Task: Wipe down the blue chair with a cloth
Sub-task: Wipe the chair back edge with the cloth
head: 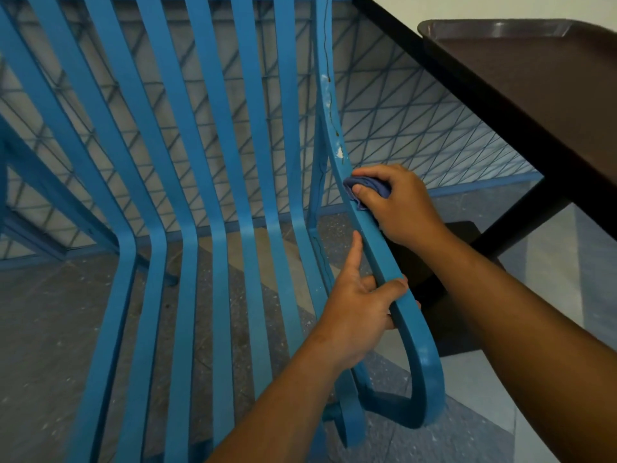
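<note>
Cloth (362,192) pinched by rt hand (399,203); lt hand (359,309) fingers grip chair (213,182) rail.

Right hand (400,205) presses cloth (359,190) on chair (213,195) rail; left hand (359,305) grips rail.

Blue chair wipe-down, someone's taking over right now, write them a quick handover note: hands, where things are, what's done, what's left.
Right hand: grips the bunched blue cloth, pressing it on the chair's right edge slat at the bend between backrest and seat.
Left hand: holds the same slat lower down, thumb over its top, index finger straight along its inner side.
Blue chair: beside a dark table carrying a brown tray.
Done: cannot tell from this view which slats are wiped.
Left: white flecks and a brown drip streak remain above the cloth; wipe upward there, then check the other slats.
</note>
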Available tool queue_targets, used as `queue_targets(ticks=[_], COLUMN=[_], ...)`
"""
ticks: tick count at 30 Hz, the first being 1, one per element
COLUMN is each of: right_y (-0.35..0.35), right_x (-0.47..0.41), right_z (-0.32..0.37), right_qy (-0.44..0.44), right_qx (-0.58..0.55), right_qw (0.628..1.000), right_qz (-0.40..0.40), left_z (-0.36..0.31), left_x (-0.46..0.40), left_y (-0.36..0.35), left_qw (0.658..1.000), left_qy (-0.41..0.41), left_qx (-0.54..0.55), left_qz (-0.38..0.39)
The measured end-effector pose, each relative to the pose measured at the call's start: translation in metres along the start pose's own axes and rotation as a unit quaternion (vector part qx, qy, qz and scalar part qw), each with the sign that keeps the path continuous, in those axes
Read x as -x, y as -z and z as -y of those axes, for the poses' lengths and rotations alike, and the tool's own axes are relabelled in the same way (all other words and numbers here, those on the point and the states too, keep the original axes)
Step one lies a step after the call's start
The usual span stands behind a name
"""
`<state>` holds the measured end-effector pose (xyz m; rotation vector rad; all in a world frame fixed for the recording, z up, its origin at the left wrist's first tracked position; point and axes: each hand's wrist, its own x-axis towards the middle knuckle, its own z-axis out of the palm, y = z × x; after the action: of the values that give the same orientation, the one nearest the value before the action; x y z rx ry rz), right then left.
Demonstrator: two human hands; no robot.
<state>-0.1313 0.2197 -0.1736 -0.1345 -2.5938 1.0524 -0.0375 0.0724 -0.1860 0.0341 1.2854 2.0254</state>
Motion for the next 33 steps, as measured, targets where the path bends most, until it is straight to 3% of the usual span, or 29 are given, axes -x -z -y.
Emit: queue_targets(ticks=[23, 33], right_y=[-0.017, -0.016], right_x=[0.061, 0.058], right_z=[0.054, 0.056], right_qy=[-0.014, 0.074], right_qx=[0.077, 0.141], right_qw=[0.997, 0.987], right_qz=[-0.028, 0.006], left_z=[0.000, -0.007], left_x=[0.061, 0.063], left_y=[0.042, 0.047], left_qw=[0.999, 0.997], left_qy=[0.014, 0.003], left_qx=[-0.039, -0.080], left_qz=[0.010, -0.017])
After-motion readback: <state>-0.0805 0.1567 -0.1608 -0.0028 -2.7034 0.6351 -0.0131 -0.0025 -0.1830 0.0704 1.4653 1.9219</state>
